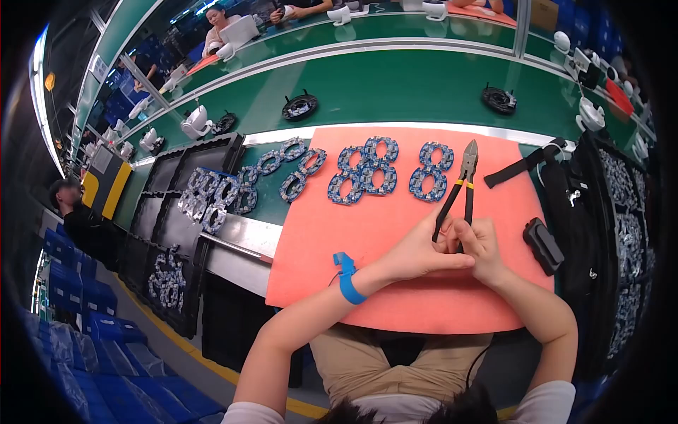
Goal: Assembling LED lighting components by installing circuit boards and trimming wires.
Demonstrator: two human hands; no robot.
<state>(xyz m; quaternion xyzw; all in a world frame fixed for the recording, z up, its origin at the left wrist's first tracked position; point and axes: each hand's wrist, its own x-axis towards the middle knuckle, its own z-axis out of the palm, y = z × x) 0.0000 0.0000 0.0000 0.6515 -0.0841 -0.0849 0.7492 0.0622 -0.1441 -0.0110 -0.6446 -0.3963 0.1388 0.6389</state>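
A pair of diagonal cutters (467, 168) stands jaws away from me, its black handles with yellow bands spread a little apart. My left hand (417, 251), with a blue wrist strap (347, 281), has its fingers closed at the left handle. Against it, my right hand (483, 249) is closed around the lower end of the right handle; the fingers partly hide the handle ends. Just left of the jaws lies a figure-eight blue circuit board (431, 172) on the pink mat (339, 240). Farther left on the mat are joined boards (364, 171) and a tilted board (302, 174).
More boards (210, 198) overlap the black divided tray (166, 173) at left. A black block (543, 246) and a black strap (522, 164) lie at the mat's right edge. Trays of boards (627, 240) stand far right. Beyond is a green conveyor (395, 85) with round black parts (299, 106).
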